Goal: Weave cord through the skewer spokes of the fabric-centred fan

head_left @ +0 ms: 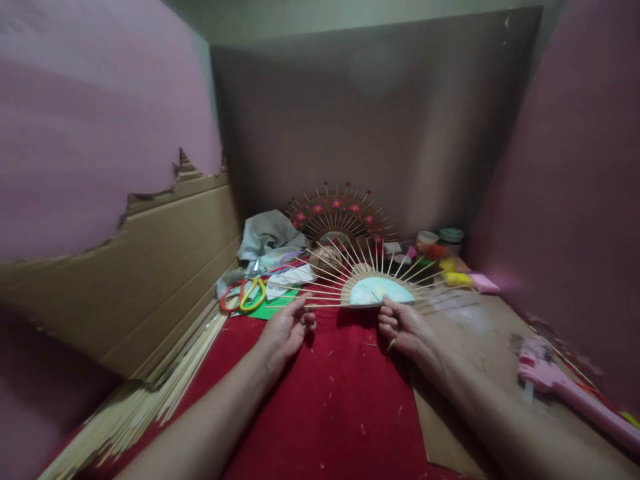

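Note:
A half-round stick fan [383,291] is held up ahead of me. It has a pale blue centre, a woven tan band and thin sticks spreading outward. My left hand [290,328] is closed at the fan's left side, thumb and finger pinching the lowest stick near its outer end. With bent fingers, my right hand [403,325] grips the fan's straight lower edge, right of its middle. Behind it stands a larger brown fan [336,210] with pink flowers. Between the two fans lies a ball of twine [327,259], partly hidden by sticks.
Scissors [243,295] with red and yellow handles lie left, by green paper [260,312] and grey cloth [274,235]. Long thin sticks [165,380] line the left edge of the red cloth [340,413]. A pink glue gun [545,373] rests on cardboard [450,427] at right.

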Tool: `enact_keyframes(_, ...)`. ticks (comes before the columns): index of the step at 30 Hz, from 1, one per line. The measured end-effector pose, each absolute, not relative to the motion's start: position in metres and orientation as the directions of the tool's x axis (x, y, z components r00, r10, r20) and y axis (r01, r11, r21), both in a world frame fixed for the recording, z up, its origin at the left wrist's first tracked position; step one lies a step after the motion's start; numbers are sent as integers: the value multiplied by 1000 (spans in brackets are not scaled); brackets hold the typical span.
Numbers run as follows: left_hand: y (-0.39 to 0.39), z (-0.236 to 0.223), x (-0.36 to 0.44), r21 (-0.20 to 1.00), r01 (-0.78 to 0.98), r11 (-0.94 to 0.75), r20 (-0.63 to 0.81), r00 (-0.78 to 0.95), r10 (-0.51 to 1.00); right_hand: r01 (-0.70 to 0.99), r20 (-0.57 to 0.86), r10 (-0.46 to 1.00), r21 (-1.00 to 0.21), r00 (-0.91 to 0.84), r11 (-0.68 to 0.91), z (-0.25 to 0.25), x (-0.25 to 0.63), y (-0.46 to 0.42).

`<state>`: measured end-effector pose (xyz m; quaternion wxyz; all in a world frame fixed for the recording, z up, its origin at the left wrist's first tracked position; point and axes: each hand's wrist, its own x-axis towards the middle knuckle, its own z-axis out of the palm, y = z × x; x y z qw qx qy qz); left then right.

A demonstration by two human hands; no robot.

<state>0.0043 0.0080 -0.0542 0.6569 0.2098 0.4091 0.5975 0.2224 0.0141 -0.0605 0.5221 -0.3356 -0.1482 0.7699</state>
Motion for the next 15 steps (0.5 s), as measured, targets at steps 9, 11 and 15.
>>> enact_keyframes(9, 6, -53, 9, 744, -616, 258, -332, -6, 943, -701, -361, 883, -544, -301, -461, -63, 228, 8)
enact_keyframes(11, 6, -54, 13, 737, -618, 275, -336, 20, 942, -693, -363, 876, -542, -318, -476, -63, 227, 7)
enact_keyframes(15, 10, -55, 25, 737, -599, 313, -336, 77, 939, -676, -371, 856, -528, -361, -514, -63, 226, 6)
